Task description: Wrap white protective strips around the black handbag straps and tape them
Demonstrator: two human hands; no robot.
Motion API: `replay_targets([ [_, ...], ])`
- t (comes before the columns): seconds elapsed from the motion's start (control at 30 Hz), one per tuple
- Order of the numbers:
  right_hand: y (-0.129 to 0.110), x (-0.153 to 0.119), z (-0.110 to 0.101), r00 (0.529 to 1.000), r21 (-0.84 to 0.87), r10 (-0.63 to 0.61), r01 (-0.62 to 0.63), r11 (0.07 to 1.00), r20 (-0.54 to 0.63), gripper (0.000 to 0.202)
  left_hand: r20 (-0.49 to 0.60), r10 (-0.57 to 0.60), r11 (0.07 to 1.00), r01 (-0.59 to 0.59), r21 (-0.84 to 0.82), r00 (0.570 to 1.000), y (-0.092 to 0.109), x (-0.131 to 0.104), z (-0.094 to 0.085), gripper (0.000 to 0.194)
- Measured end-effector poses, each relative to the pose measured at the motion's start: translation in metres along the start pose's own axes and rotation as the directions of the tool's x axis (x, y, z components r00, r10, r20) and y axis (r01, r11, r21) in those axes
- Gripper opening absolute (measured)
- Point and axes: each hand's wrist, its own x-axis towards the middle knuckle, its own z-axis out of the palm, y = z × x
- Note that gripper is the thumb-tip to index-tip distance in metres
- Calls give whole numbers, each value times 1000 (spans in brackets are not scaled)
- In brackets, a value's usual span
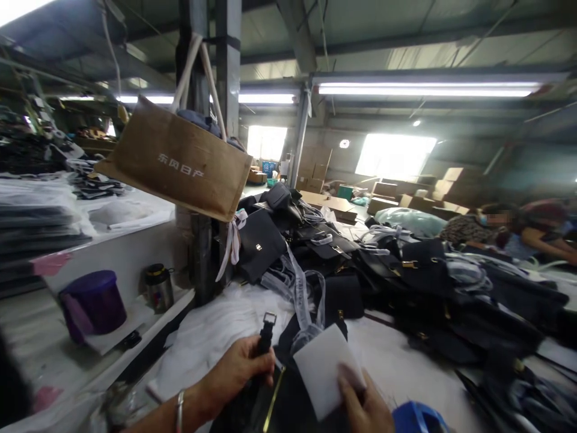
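Observation:
My left hand [250, 364] is closed round a black strap [265, 337] whose metal buckle [269, 318] sticks up above the fingers. Between the thumb and fingers of my right hand [367, 403] is a white square sheet [327, 370], held tilted. Below both hands lies a black bag [288, 400] with a gold zipper [274, 400]; its lower part runs out of the picture. Clear plastic-wrapped straps [300, 288] trail just beyond the sheet. A blue object [417, 418], cut off by the bottom edge, sits right of my right hand.
Black bags [392, 282] are heaped across the table. A brown tote bag [180, 159] hangs from a pillar [228, 90] at left. A purple bucket [94, 304] and a flask [158, 288] stand at left. Two people [478, 225] are at the far right.

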Motion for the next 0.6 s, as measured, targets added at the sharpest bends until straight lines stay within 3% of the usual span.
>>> replay_targets([
  [0.07, -17, 5, 7, 997, 67, -22, 17, 998, 73, 46, -23, 57, 992, -59, -108, 998, 6, -9, 1, 32],
  [0.13, -35, 5, 21, 967, 149, -87, 52, 987, 239, 41, -33, 164, 985, -162, 52, 986, 13, -15, 1, 30],
  [0.2, -52, 2, 38, 902, 239, -143, 46, 970, 408, 33, -45, 328, 900, -298, 318, 944, 18, -20, 0, 21],
  [0.27, -67, -2, 50, 819, 329, -172, -22, 944, 548, 25, -43, 482, 738, -379, 558, 875, 19, -21, -1, 22],
  [0.33, -77, -3, 55, 749, 406, -199, -101, 908, 632, 21, -48, 554, 641, -389, 662, 831, 16, -21, 0, 27],
  [0.37, -80, -3, 55, 725, 435, -212, -133, 890, 655, 21, -85, 558, 660, -380, 648, 825, 13, -21, 1, 26],
  [0.43, -83, -3, 52, 696, 470, -218, -192, 862, 685, 26, -247, 485, 818, -336, 467, 839, 7, -17, 3, 27],
  [0.5, -82, -3, 50, 672, 477, -198, -259, 840, 713, 37, -385, 291, 957, -264, 122, 876, 1, -12, 3, 51],
  [0.53, -81, -3, 49, 668, 475, -181, -287, 832, 722, 43, -385, 190, 972, -228, -56, 903, -2, -9, 2, 66],
  [0.6, -76, -3, 50, 677, 472, -148, -323, 820, 721, 53, -214, 48, 940, -117, -321, 976, -5, -2, -3, 75],
])
